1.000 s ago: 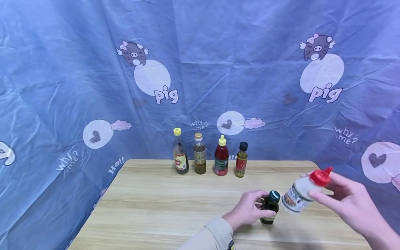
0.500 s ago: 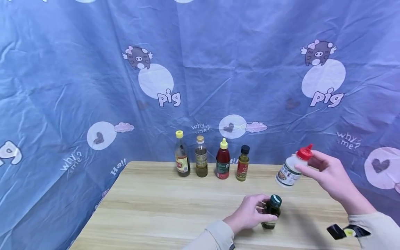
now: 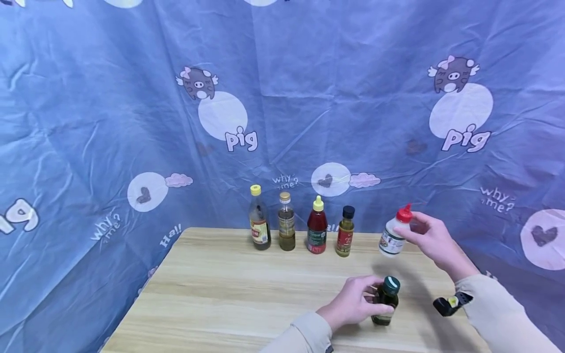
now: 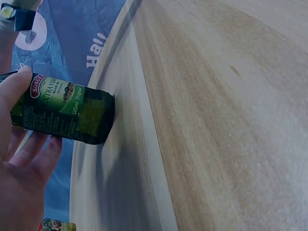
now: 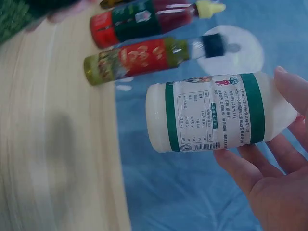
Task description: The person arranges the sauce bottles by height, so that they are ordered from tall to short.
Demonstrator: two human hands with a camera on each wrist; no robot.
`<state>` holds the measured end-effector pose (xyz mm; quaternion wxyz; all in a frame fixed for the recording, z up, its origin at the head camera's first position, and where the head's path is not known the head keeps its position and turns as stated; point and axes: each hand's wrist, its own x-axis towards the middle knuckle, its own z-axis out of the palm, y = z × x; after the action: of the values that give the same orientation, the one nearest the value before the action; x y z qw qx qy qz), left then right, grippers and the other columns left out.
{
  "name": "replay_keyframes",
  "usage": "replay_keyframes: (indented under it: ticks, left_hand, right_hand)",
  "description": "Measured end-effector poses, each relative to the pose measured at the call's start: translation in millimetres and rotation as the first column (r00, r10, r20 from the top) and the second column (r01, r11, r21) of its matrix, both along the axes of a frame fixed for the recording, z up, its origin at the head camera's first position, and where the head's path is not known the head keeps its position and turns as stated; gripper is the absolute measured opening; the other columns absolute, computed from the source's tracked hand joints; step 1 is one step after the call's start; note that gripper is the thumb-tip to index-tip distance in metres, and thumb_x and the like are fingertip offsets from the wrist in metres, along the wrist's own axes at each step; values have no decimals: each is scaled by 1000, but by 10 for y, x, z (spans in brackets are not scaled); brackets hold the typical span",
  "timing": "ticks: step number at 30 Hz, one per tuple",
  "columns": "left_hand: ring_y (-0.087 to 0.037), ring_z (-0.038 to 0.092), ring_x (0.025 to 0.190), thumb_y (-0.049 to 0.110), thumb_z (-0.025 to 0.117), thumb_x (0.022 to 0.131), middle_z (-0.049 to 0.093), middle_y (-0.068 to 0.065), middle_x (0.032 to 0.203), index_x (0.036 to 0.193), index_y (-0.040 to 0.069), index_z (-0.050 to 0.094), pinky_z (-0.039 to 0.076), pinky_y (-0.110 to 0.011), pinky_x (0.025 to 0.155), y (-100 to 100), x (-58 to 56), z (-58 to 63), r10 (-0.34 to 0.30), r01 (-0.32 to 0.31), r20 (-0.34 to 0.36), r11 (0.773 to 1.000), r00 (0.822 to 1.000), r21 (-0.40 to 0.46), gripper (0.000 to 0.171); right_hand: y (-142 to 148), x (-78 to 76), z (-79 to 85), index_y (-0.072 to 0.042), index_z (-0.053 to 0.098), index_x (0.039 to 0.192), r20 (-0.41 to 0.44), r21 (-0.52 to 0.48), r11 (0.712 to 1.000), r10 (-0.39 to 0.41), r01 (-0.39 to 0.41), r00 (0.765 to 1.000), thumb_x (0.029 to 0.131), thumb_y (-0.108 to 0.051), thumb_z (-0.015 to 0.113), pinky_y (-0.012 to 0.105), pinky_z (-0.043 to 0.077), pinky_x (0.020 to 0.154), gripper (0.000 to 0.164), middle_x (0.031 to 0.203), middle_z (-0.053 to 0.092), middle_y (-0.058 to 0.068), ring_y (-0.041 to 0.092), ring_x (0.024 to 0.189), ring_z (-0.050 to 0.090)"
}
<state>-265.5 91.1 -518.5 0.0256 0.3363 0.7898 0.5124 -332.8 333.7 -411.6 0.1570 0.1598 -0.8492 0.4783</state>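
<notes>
My left hand grips a small dark olive oil bottle with a green cap, upright at the front right of the table. Its green label faces the left wrist view. My right hand holds a white squeeze bottle with a red nozzle cap by its upper part. That bottle hangs slightly tilted over the back right of the table, its shadow falling apart from it. Just left of it stands a small bottle with a black cap and red label. The white bottle's printed back label shows in the right wrist view.
Along the back edge of the wooden table also stand a red sauce bottle with a yellow tip, a clear bottle of amber liquid and a taller yellow-capped bottle. A blue printed cloth hangs behind them.
My right hand has carried the white squeeze bottle back and to the left, toward the row, and it is now less tilted. My left hand stays on the olive oil bottle.
</notes>
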Motion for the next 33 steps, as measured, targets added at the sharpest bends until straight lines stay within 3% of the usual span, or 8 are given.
replay_keyframes:
  ticks: [3, 5, 8, 10, 14, 22, 33]
  left_hand:
    - [4, 66, 103, 18, 87, 89, 72, 9, 126, 135, 14, 68, 54, -7, 84, -10, 1, 7, -6, 6, -4, 1000, 1000, 8, 49]
    - [4, 66, 103, 18, 86, 89, 71, 9, 126, 134, 13, 68, 54, -7, 84, -18, 4, 13, -5, 5, 0, 1000, 1000, 11, 49]
    - [4, 66, 103, 18, 86, 89, 71, 9, 126, 134, 13, 68, 53, -6, 84, -25, 8, 18, -5, 5, 1, 1000, 1000, 10, 48]
    - [4, 66, 103, 18, 86, 90, 71, 9, 126, 134, 13, 68, 53, -6, 84, -25, 12, 19, -8, 8, 2, 1000, 1000, 9, 48]
    - [4, 66, 103, 18, 86, 90, 71, 9, 126, 134, 13, 69, 54, -7, 83, -17, 21, 10, -15, 15, 6, 1000, 1000, 14, 48]
    - [4, 66, 104, 19, 87, 89, 71, 10, 126, 134, 15, 68, 54, -7, 84, -10, 39, 5, -8, 8, 14, 1000, 1000, -1, 49]
    - [3, 66, 104, 20, 87, 88, 71, 9, 126, 134, 13, 68, 54, -6, 84, 7, 26, -8, 8, -8, -10, 1000, 1000, -6, 50]
  right_hand:
    - [-24, -104, -90, 6, 62, 135, 18, -11, 1000, 4, -4, 1000, 95, -17, 81, 16, 57, 73, 51, 108, 75, -11, -6, 92, 67]
    - [-52, -158, -140, 6, 62, 136, 28, -12, 1000, -1, 2, 1000, 95, -18, 81, 15, 57, 74, 51, 114, 77, 3, -6, 93, 66]
    - [-94, -231, -215, 7, 61, 136, 50, -7, 1000, -9, 10, 999, 95, -19, 80, 14, 56, 76, 52, 123, 73, 23, -8, 94, 64]
    - [-117, -271, -267, 8, 60, 137, 65, -4, 1000, -15, 15, 998, 96, -18, 80, 13, 55, 77, 52, 127, 69, 30, -9, 95, 63]
    - [-148, -351, -391, 8, 60, 137, 84, 15, 1000, -24, 23, 996, 97, -20, 79, 11, 53, 79, 52, 129, 68, 31, -7, 97, 62]
    - [-254, -431, -552, 8, 62, 133, 101, 51, 998, -48, 43, 994, 96, -22, 79, 17, 54, 79, 50, 124, 70, 30, 37, 110, 70]
    - [-324, -528, -660, 11, 61, 132, 100, 52, 998, -23, 17, 995, 96, -19, 79, 18, 54, 82, 50, 123, 70, 32, 46, 112, 70]
